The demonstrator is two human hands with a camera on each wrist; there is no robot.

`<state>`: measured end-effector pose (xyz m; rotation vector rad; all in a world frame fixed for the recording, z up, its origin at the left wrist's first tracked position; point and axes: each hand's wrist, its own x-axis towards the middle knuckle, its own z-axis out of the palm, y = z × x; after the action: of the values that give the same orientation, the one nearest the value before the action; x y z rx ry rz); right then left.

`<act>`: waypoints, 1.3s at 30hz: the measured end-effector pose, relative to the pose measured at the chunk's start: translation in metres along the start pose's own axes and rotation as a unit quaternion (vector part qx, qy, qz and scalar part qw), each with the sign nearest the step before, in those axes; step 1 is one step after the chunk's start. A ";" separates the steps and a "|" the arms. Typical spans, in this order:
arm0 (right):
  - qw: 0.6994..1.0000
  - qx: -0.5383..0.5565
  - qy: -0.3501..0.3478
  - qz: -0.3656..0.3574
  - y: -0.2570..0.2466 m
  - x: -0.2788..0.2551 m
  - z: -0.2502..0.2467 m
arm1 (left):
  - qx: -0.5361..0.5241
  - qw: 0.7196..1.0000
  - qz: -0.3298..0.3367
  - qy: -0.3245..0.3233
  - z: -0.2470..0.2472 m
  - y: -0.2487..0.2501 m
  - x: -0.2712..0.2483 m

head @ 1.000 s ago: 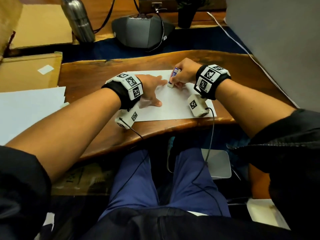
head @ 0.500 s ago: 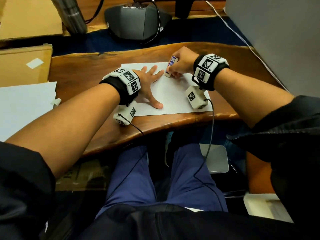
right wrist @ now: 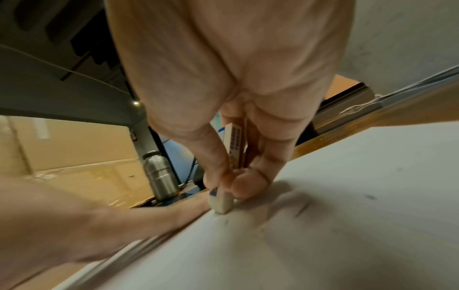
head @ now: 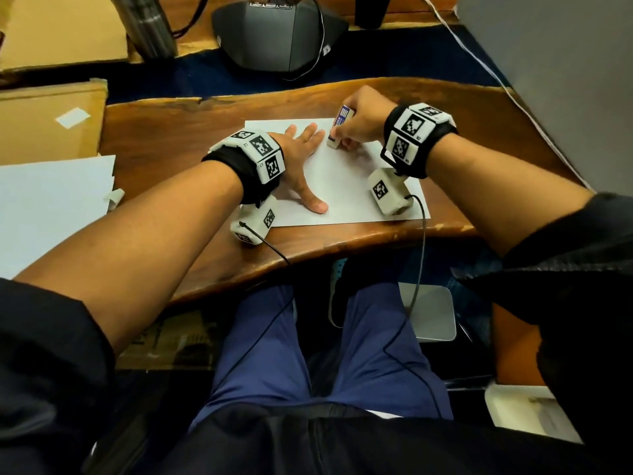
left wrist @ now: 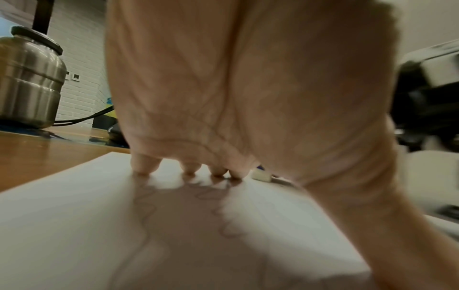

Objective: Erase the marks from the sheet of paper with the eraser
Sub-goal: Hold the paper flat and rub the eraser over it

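Note:
A white sheet of paper (head: 346, 186) lies on the wooden table (head: 178, 132). My left hand (head: 301, 156) lies flat on its left part, fingers spread and pressing it down. My right hand (head: 363, 121) pinches a white eraser (head: 339, 126) in a blue printed sleeve, tip down on the paper near the far edge, just right of my left fingertips. In the right wrist view the eraser (right wrist: 222, 202) touches the paper (right wrist: 347, 215) beside short dark marks (right wrist: 301, 210). In the left wrist view faint wavy pencil lines (left wrist: 223, 219) run under my left hand (left wrist: 236, 98).
A steel bottle (head: 147, 25) and a grey conference phone (head: 277, 32) stand beyond the table's far edge. Cardboard (head: 48, 121) and a stack of white sheets (head: 51, 207) lie at the left. A grey panel (head: 555, 80) rises at the right.
The head camera has tilted, so everything sits higher in view. My right hand with the eraser has shifted slightly on the paper near its far edge. My left hand still presses the sheet.

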<state>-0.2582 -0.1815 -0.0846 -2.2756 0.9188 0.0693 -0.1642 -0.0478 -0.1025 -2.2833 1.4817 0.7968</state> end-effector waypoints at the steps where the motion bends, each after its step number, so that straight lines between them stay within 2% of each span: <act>1: 1.000 -0.010 -0.018 -0.008 0.003 -0.005 0.001 | 0.000 1.000 -0.001 -0.001 -0.001 0.000 0.000; 5: 0.993 -0.061 -0.099 -0.032 0.008 -0.021 0.000 | -0.004 1.000 -0.003 -0.001 -0.001 0.001 -0.001; 12: 0.999 -0.026 -0.013 -0.020 -0.006 0.000 0.000 | 0.002 1.000 -0.004 -0.004 -0.001 0.002 -0.002; 14: 0.999 -0.037 -0.023 -0.031 -0.001 -0.010 0.003 | 0.004 1.000 -0.002 0.003 0.000 0.001 -0.001; 19: 0.990 -0.072 -0.106 -0.055 0.010 -0.038 0.005 | 0.004 1.000 -0.002 0.012 0.000 0.002 0.000; 21: 0.993 -0.056 -0.089 -0.044 0.005 -0.032 0.004 | 0.005 1.000 -0.001 0.014 0.000 0.001 -0.001; 24: 0.999 -0.009 -0.026 -0.020 -0.005 -0.019 0.004 | 0.010 1.000 0.002 0.012 0.001 0.000 -0.001; 26: 0.999 -0.022 -0.003 -0.023 -0.007 -0.016 0.007 | 0.020 1.000 0.002 0.011 0.000 0.001 -0.002; 28: 0.999 -0.035 -0.007 -0.030 -0.002 -0.025 0.011 | 0.020 1.000 0.002 0.009 0.000 0.002 -0.001; 33: 0.991 -0.071 -0.094 -0.059 0.010 -0.053 0.016 | 0.022 1.000 0.001 0.010 0.000 0.003 0.000; 35: 0.994 -0.059 -0.081 -0.049 0.006 -0.046 0.012 | 0.028 1.000 0.001 0.007 0.000 0.003 0.000; 39: 0.999 -0.024 -0.008 -0.021 -0.003 -0.026 0.004 | 0.033 0.999 0.003 0.012 0.000 0.001 -0.001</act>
<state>-0.2751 -0.1614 -0.0783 -2.3351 0.8694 0.0916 -0.1659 -0.0472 -0.1017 -2.2487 1.5017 0.7147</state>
